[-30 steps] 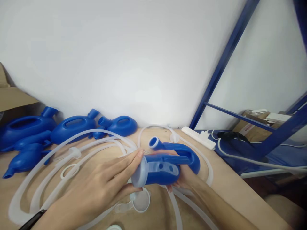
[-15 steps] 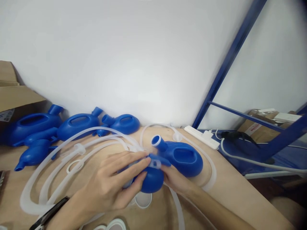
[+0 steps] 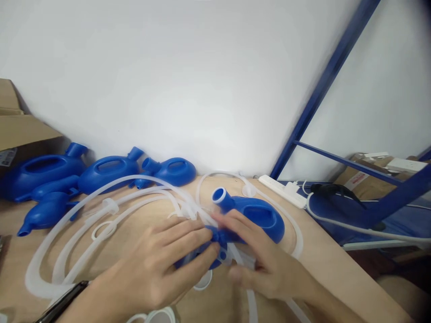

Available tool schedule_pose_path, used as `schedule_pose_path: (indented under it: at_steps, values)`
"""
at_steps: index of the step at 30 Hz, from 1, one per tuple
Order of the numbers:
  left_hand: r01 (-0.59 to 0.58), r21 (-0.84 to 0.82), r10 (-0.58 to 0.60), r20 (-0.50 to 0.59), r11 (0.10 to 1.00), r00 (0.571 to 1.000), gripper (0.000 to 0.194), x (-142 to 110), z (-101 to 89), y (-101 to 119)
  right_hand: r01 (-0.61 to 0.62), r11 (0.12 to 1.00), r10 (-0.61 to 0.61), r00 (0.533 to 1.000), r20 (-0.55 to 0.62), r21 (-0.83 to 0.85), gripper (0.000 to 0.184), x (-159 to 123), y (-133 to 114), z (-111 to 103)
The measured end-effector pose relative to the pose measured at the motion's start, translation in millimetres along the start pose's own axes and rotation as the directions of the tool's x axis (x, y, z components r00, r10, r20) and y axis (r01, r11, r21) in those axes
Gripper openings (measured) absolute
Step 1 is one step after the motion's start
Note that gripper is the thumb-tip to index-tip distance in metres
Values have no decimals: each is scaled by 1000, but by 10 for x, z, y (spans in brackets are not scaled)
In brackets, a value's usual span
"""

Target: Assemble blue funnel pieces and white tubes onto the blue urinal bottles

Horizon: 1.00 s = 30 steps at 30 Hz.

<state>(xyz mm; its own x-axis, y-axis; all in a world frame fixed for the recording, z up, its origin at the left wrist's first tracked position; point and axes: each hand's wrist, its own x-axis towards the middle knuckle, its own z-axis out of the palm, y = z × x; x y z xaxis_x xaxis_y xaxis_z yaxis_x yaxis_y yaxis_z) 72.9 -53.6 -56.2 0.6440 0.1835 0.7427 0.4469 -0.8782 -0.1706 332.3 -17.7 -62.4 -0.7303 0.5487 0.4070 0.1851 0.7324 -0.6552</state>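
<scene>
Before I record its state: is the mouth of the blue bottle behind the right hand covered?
No: the blue bottle shows an open, white-rimmed mouth.

Lighting bright and diffuse. White wall [image 3: 202, 89] palest at lower centre. Soft shadows on wooden tabletop [image 3: 326, 255]. Motion blur on right hand [image 3: 259, 255]. Lower right dim; upper right corner darkened. Edges visibly stretched.
</scene>
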Motion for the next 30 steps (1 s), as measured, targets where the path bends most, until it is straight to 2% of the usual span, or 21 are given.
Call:
schedule_pose_path:
  at_steps: [2,5,8,11,14,18,20,24,27,30]
  values:
    - [61,-142,-58,29,988,998,20,61,22,33,-140,989,142,989,-42,42,64,11,-99,72]
    - [295,-374,-269,120,879,956,23,112,46,113,-245,959,256,964,-66,144,62,25,-189,150]
    - [431,-444,-419,131,785,899,23,111,91,172,-242,954,263,959,-104,179,52,49,-224,184]
    - [457,-381,-480,38,804,876,25,75,165,179,-173,961,202,972,-121,215,57,78,-242,221]
    - [467,-371,-499,12,802,867,24,29,224,174,-128,984,147,977,-153,126,54,81,-256,267]
    - [463,-322,-507,-64,826,860,20,-11,240,224,-56,993,29,971,-238,-107,48,48,-231,312]
    - [432,-264,-472,-114,863,874,20,-24,241,264,17,975,-75,964,-256,-222,50,39,-193,331]
    - [339,-152,-360,-141,928,922,25,-44,260,311,166,891,-289,925,-246,-422,60,43,-118,379]
    - [311,-120,-326,-143,943,934,27,-63,267,308,198,851,-351,903,-247,-486,70,48,-104,414]
    - [291,-92,-303,-160,952,940,26,-128,270,305,183,860,-347,894,-283,-476,77,52,-119,435]
